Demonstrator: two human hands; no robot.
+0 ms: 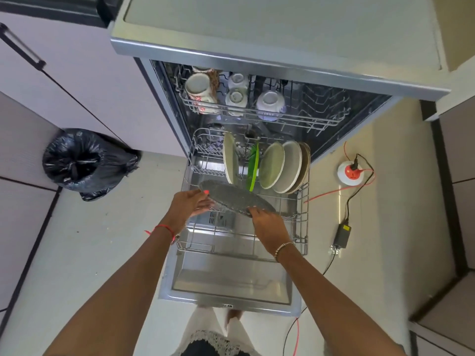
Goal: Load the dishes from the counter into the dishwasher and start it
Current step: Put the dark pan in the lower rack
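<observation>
Grey speckled oval plate (231,196) held in both hands over lower wire rack (303,222) of the open dishwasher.
Nearest, steel dishwasher door (231,286) lies flat. L hand (190,204) grips plate's left edge, thumb on top, fingers curled beneath; R hand (267,222) pinches near right edge, fingertips over rim. Plate is tilted over front of rack; can't tell if it touches the wires. Just behind stand an upright green plate (253,167), a white round plate (230,160) to its left & a row of pale round plates (272,165) to its right. Further back, upper wire rack (321,122) holds a patterned mug (199,88), small cups & a white bowl (270,101). Black bin bag (84,163) sits on floor at left.
</observation>
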